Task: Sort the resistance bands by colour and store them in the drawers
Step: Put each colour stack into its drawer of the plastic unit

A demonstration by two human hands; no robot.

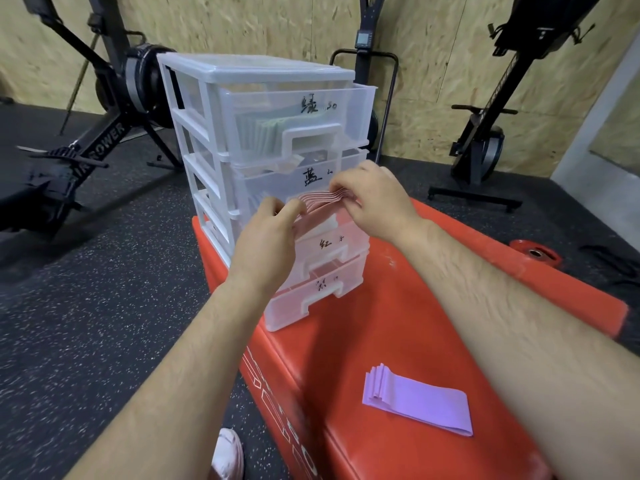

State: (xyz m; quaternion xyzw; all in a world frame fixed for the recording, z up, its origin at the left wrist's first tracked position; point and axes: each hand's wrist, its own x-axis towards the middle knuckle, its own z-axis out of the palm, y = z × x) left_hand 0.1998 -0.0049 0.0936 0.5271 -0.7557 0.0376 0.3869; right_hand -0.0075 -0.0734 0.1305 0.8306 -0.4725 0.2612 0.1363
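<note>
The red padded box (381,323) carries a translucent white plastic drawer cabinet (256,74) at twelve o'clock. Our left hand (266,237) and right hand (377,199) pinch the pink flat-band stack (322,200) over its third drawer (341,242); folded purple bands (419,400) lie at five o'clock

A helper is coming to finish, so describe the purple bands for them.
Find the big red padded block holding the clear drawers. On its near end lies a flat stack of purple bands. Unlike the pink bands held at the drawers, it is untouched.
</note>
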